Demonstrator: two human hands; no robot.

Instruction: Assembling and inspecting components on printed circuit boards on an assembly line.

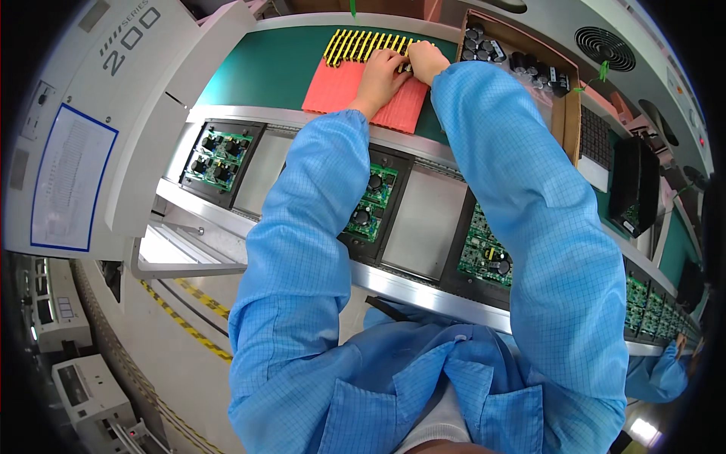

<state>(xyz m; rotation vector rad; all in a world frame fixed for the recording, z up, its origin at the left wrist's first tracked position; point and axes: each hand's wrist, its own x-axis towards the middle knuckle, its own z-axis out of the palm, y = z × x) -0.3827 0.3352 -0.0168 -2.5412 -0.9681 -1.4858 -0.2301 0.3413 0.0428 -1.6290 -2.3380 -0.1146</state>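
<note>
Both hands meet at the right end of a row of yellow-and-black striped parts [352, 47], which lie side by side on a pink foam sheet [333, 92]. My left hand [380, 79] rests over the foam, its fingers bent and closed toward a small dark piece at the row's edge. Close beside it, my right hand [427, 60] is curled with the fingertips pressed together. What either hand grips is mostly hidden by the fingers. Under the foam is a green mat [261, 72].
An open cardboard box [569, 113] of black cylindrical capacitors [478, 47] stands right of my right hand. Nearer me runs a conveyor [423, 219] carrying black trays with green circuit boards [221, 157]. A white machine [144, 113] stands left. Another person's blue sleeve [658, 376] shows far right.
</note>
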